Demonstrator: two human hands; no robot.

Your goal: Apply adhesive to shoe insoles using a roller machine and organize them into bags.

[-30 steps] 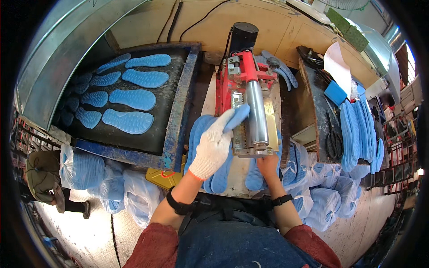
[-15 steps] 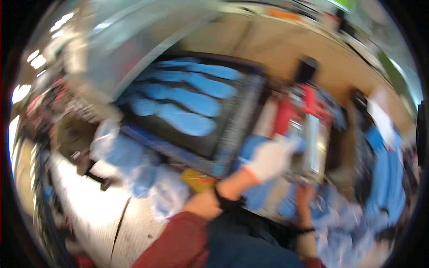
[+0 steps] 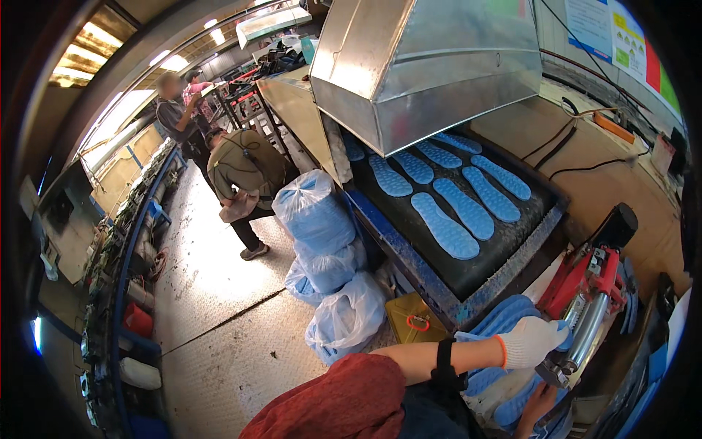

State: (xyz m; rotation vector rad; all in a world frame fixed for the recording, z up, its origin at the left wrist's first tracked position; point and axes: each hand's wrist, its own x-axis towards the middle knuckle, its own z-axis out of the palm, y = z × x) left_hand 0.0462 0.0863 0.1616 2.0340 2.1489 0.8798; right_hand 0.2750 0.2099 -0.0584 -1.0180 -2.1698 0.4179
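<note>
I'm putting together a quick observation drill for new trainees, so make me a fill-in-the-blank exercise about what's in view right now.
1. The gloved hand is the person's ____ hand.
2. The frame of the machine beside that hand is coloured ____.
3. The insoles lying on the black belt are all ____.
4. The boxy container beside the plastic bags is ____.

Missing words: left; red; blue; yellow.

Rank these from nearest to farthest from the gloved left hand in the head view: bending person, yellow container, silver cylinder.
1. Silver cylinder, just right of the left hand.
2. Yellow container, left.
3. Bending person, far upper left.
</note>
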